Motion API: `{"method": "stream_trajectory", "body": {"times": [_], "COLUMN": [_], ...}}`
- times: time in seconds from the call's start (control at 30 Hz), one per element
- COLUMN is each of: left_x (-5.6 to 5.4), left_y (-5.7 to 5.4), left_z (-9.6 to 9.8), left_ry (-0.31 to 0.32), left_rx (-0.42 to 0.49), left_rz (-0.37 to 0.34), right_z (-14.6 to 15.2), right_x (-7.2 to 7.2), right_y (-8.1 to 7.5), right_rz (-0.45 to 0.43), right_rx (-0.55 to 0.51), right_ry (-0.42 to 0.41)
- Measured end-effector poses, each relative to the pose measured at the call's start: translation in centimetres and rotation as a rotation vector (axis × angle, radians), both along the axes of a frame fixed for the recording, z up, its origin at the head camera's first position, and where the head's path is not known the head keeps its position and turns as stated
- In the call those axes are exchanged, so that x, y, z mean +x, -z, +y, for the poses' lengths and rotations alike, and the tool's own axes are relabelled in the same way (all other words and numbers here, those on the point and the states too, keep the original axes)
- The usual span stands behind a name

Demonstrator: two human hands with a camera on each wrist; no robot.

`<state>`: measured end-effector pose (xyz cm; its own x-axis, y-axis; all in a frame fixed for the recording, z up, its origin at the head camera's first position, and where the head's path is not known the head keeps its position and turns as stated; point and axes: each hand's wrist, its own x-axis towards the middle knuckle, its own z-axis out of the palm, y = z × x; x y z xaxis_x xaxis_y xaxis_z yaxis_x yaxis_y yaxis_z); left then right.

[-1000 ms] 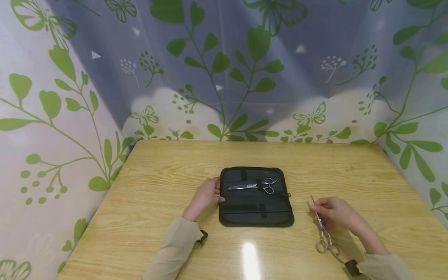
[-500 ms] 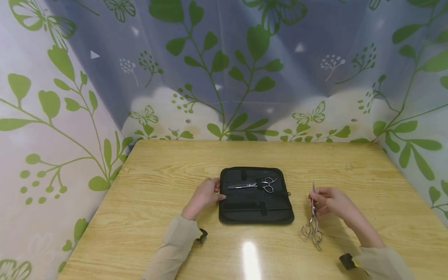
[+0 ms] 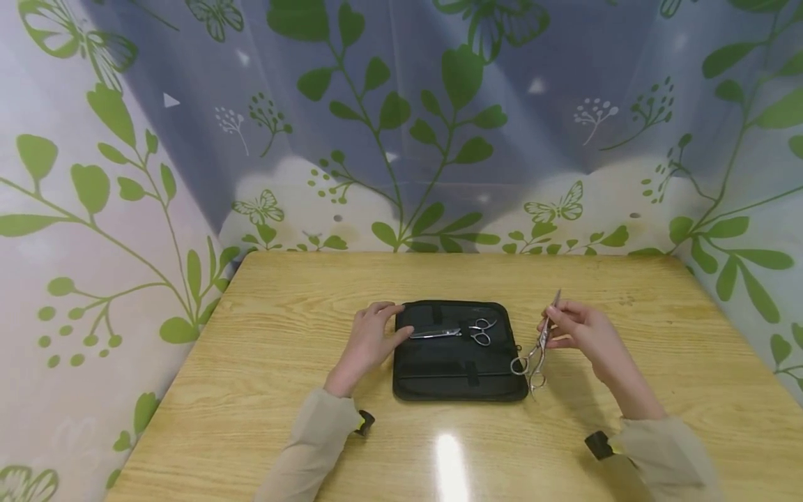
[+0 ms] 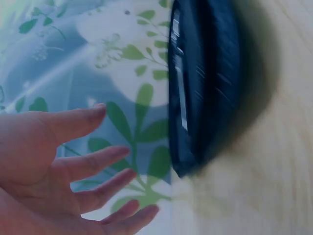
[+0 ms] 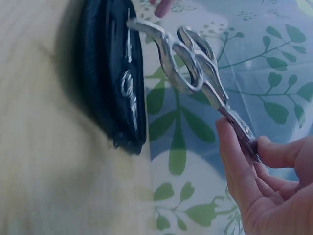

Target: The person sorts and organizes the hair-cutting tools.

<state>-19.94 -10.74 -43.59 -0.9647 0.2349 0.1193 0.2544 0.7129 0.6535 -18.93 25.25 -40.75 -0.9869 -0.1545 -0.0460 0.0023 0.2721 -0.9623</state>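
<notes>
A black zip case (image 3: pixel 433 387) lies opened flat on the wooden table. Silver thinning scissors (image 3: pixel 439 334) sit strapped across its upper half, ring handles to the right. My left hand (image 3: pixel 369 341) is at the case's left edge, fingers spread; in the left wrist view the left hand (image 4: pixel 63 166) shows loosely extended fingers with nothing in them. Beyond the case's right edge, my right hand (image 3: pixel 586 331) pinches a second pair of silver scissors (image 3: pixel 538 352) by the blades between thumb and fingers. Their ring handles hang toward me, overlapping the case's right edge. The right wrist view shows these scissors (image 5: pixel 210 81) closely.
The wooden table (image 3: pixel 282 300) reaches back to a patterned curtain (image 3: pixel 401 139) with green leaves and butterflies. An elastic strap (image 3: pixel 472 373) crosses the lower half of the case. Black wrist devices (image 3: pixel 599 445) sit at both sleeves.
My right hand has brought the held scissors left and away from me, up to the case's right edge. My left hand has loosened from the case's edge, its fingers opening and moving slightly farther back.
</notes>
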Motion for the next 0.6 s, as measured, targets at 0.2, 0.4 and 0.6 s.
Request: {"method": "stream_trajectory", "body": {"times": [0.2, 0.4, 0.6], "left_x": [0.8, 1.8, 2.3], "left_y": [-1.3, -1.7, -1.1], "left_z": [1.4, 3.2, 4.9], "left_ry": [0.139, 0.256, 0.300], "left_rx": [0.118, 0.234, 0.343], "left_rz": [0.106, -0.031, -0.167], "right_z": [-2.3, -4.8, -6.9], "right_x": [-0.8, -1.4, -1.5], "right_y": [-0.9, -1.5, -1.2], "right_rz": [0.053, 0.085, 0.103], "right_rx": [-0.122, -0.304, -0.433], "right_ry": [0.029, 0.056, 0.090]}}
